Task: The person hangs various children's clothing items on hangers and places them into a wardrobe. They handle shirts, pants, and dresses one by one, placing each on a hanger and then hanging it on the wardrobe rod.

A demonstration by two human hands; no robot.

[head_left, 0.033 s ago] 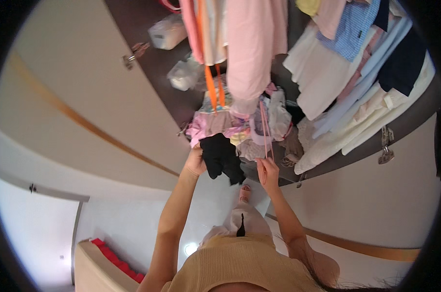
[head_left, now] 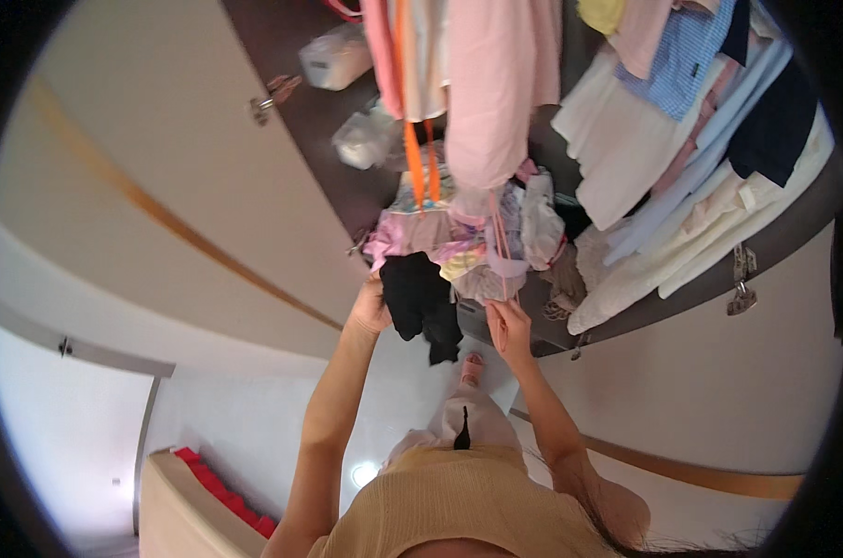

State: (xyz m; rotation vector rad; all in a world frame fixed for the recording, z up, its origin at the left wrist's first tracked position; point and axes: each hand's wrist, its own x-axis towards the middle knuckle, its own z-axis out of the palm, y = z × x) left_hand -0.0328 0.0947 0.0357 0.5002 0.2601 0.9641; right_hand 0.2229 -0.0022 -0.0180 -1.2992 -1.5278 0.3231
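Observation:
My left hand (head_left: 371, 304) is closed on a bunched black cloth garment (head_left: 420, 302), which hangs down beside the fingers in front of the wardrobe. What kind of garment it is does not show. Closer to the middle right, my right hand (head_left: 509, 327) has its fingers pinched around the lower end of thin pink straps (head_left: 501, 237). Those straps run down from below a hanging pale pink garment (head_left: 489, 102). Behind both hands lies a heap of folded and loose clothes (head_left: 431, 232) in pink, grey, yellow and white on the wardrobe floor.
Several garments hang at the upper right, among them a blue checked shirt (head_left: 675, 79) and a white skirt (head_left: 608, 139). An open wardrobe door (head_left: 161, 139) stands at left, with a metal latch (head_left: 263, 110). Plastic-wrapped packages (head_left: 366, 138) sit inside. A beige piece with red trim (head_left: 194, 502) is at lower left.
The view has shifted slightly, so the wardrobe sits a little further right. The lower end of the black cloth has swung left and hangs straighter. Both hands keep their grip.

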